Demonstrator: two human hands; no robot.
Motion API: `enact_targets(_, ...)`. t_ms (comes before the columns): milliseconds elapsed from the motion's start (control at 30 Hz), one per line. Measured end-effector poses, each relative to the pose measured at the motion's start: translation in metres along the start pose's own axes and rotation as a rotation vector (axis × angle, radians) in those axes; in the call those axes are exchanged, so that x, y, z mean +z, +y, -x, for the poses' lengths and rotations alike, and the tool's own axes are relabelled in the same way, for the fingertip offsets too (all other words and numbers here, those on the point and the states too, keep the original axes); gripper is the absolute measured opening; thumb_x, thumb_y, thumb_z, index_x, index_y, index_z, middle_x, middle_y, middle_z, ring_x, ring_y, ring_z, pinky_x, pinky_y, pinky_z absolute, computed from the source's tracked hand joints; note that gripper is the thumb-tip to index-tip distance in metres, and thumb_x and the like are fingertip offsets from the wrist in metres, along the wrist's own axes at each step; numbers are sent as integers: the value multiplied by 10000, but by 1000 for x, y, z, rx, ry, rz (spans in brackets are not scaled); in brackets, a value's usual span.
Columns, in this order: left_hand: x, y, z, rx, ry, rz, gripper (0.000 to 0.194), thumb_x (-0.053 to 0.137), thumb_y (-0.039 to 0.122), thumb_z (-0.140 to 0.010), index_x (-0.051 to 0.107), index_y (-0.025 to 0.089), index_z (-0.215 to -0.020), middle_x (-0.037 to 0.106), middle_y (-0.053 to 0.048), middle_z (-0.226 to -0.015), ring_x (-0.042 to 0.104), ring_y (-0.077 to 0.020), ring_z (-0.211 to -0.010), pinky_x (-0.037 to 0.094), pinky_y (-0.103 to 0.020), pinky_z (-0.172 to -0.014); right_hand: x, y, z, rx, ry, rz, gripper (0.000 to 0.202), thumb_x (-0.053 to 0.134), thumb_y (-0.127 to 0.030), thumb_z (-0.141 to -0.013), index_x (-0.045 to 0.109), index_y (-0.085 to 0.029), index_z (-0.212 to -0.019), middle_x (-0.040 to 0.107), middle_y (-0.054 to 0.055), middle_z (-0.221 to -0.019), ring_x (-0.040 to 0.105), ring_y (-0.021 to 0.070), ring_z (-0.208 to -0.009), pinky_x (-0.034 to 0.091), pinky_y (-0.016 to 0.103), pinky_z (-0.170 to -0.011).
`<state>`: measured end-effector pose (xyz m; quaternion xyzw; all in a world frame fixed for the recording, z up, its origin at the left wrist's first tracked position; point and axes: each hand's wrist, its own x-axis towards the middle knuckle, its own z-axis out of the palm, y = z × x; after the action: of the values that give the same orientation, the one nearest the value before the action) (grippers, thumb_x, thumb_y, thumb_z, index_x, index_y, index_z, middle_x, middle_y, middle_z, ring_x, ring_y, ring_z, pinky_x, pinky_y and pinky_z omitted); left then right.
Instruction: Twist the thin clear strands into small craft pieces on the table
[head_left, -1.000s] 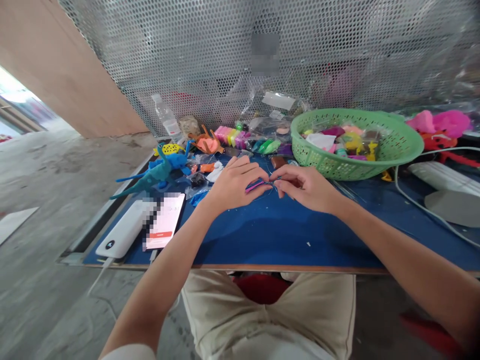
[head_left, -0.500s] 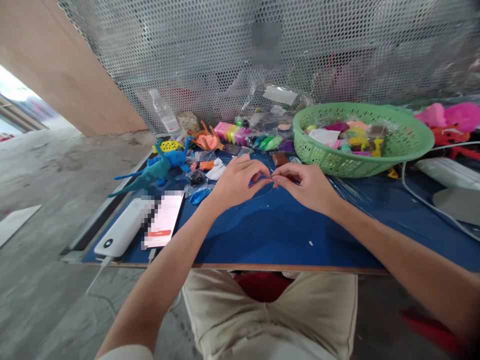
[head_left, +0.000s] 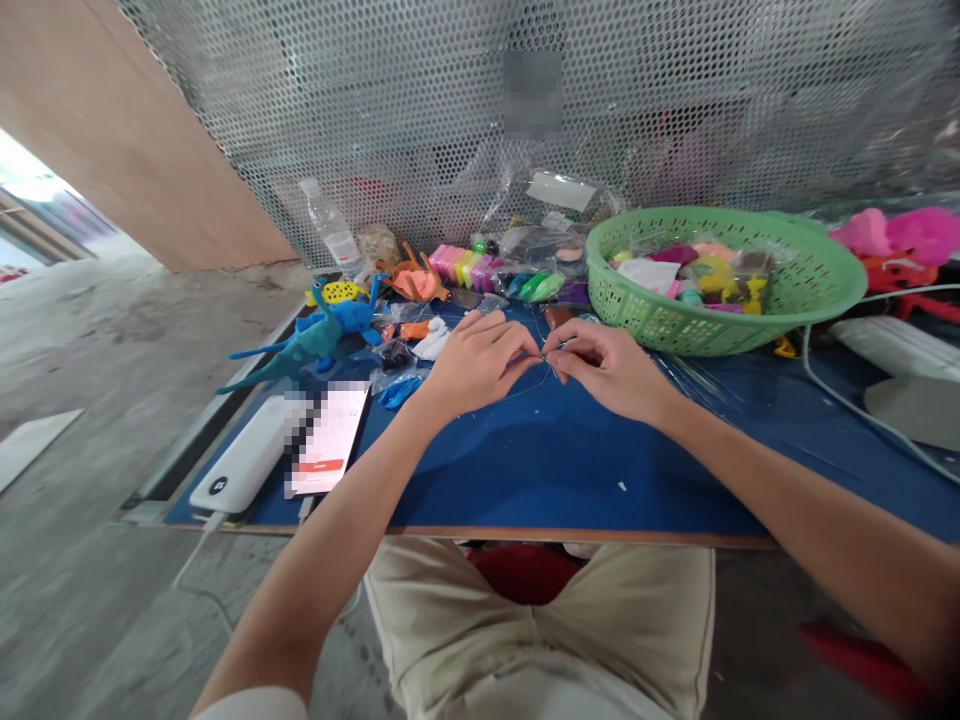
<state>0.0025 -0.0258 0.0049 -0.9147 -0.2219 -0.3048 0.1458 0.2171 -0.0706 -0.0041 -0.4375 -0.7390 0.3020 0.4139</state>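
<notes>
Above the blue table [head_left: 525, 470], my left hand [head_left: 484, 365] and my right hand [head_left: 607, 370] meet fingertip to fingertip. Both are closed in a pinch on a thin wire [head_left: 545, 358], whose fine ends stick out between the fingers and loop below them. Most of the wire is hidden by my fingers. Several loose straight wires [head_left: 694, 378] lie on the table to the right of my right hand. Just behind the right hand sits a small brown block [head_left: 556, 317]. Left of my left hand are a white clay lump [head_left: 433, 340] and a blue bagged piece [head_left: 401, 391].
A green basket [head_left: 705, 335] with bagged coloured clay stands at the back right. Clay dinosaurs [head_left: 315, 335], a plastic bottle [head_left: 330, 235], a phone [head_left: 330, 440] and a white power bank [head_left: 251, 455] are on the left. A white cable [head_left: 832, 385] crosses the right side. Behind is a perforated metal screen [head_left: 420, 110].
My right hand's fingers have shifted slightly, with the index finger raised a little and another fingertip extended downward. Both hands stay in nearly the same place, pinching the wire.
</notes>
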Motion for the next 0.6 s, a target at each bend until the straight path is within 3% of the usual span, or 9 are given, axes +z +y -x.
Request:
enact_targets(433, -6, 2, -5, 84, 5, -135, 205, 514, 328, -1005, 558, 194, -856, 647, -11, -768, 568, -176, -756, 317, -337, -685, 0, 1, -1, 172, -29, -155, 167, 621, -372, -898, 649, -208, -911, 599, 0, -664, 500, 109, -551, 320, 251, -464)
enact_targets(600, -6, 4, -4, 154, 19, -220, 192, 471, 253, -1014, 567, 196, -859, 636, -14, -767, 547, -180, -759, 302, -348, -694, -4, -1, -3, 285, -120, -241, 167, 654, -360, -868, 651, -193, -852, 558, -5, -627, 442, 94, -535, 302, 243, -469)
